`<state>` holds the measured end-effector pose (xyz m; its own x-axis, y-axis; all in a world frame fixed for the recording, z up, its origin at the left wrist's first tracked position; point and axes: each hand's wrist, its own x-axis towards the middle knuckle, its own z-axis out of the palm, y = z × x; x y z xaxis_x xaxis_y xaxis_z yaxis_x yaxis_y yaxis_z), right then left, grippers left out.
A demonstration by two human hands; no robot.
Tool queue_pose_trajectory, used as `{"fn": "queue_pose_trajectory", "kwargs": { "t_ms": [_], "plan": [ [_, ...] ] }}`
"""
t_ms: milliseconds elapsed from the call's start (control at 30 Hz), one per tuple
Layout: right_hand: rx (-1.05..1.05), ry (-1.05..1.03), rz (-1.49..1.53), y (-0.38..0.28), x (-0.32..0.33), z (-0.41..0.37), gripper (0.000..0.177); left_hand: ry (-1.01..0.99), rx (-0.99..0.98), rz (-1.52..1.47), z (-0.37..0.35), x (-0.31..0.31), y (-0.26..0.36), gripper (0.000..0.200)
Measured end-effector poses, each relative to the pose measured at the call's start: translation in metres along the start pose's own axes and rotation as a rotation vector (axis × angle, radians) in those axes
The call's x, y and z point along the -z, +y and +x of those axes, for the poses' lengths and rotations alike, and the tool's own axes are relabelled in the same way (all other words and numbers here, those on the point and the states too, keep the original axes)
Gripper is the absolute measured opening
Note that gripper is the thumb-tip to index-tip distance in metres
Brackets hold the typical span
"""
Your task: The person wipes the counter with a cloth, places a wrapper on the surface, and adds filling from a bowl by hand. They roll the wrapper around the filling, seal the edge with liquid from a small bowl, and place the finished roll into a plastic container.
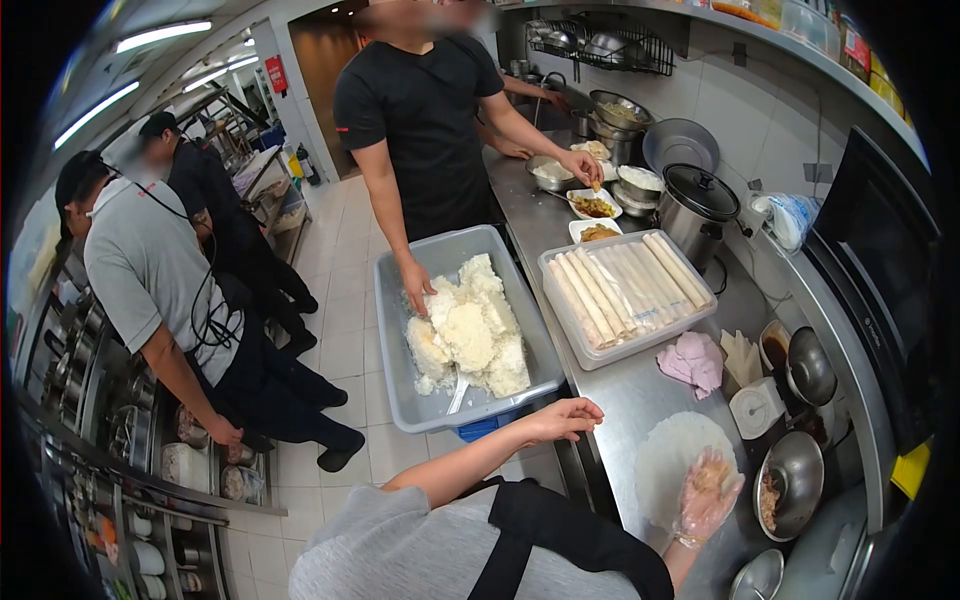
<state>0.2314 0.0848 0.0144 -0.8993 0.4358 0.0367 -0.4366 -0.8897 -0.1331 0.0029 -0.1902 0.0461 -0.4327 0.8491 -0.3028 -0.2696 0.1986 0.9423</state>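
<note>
My right hand point(709, 491), in a clear plastic glove, is turned palm up with a clump of pale brown filling point(711, 477) in it. It is over the right side of a thin, round, whitish wrapper point(665, 455) lying flat on the steel counter. My left hand point(565, 420) is bare and raised near the counter's edge, left of the wrapper, its fingers loosely bent and holding nothing. To the right of my right hand, a metal bowl point(806, 462) contains more brownish filling point(769, 502).
A plastic box of long white rolls point(630, 290) stands ahead, with a pink cloth point(690, 362) and a white scale point(757, 410) nearby. At left, a co-worker reaches into a grey tub point(395, 395) of white food. Another metal bowl point(757, 577) sits at lower right.
</note>
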Motion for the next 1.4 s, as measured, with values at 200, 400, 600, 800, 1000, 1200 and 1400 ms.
{"fn": "queue_pose_trajectory", "kwargs": {
  "t_ms": [200, 400, 600, 800, 1000, 1200, 1400],
  "plan": [
    [0.223, -0.133, -0.134, -0.013, -0.022, -0.004, 0.060, -0.016, -0.008, 0.016, -0.002, -0.003, 0.003, 0.032],
    [0.057, 0.047, 0.211, -0.018, 0.038, -0.012, 0.061, -0.028, 0.004, 0.022, -0.002, -0.004, 0.004, 0.032],
    [0.119, 0.242, 0.116, -0.002, -0.034, -0.021, 0.066, -0.044, 0.020, 0.010, 0.006, -0.008, 0.004, 0.031],
    [0.318, -0.110, -0.167, -0.009, -0.055, -0.020, 0.065, -0.048, 0.074, 0.022, 0.016, -0.017, 0.014, 0.031],
    [0.088, 0.203, 0.612, -0.023, -0.003, -0.022, 0.060, -0.089, 0.051, -0.009, 0.037, -0.014, -0.002, 0.029],
    [0.098, 0.423, 0.312, 0.016, -0.017, -0.019, 0.060, -0.112, 0.080, -0.001, 0.048, -0.018, 0.009, 0.033],
    [0.150, 0.066, -0.161, 0.008, -0.030, 0.002, 0.061, -0.088, 0.082, -0.013, 0.052, -0.010, 0.014, 0.033]
  ]
}}
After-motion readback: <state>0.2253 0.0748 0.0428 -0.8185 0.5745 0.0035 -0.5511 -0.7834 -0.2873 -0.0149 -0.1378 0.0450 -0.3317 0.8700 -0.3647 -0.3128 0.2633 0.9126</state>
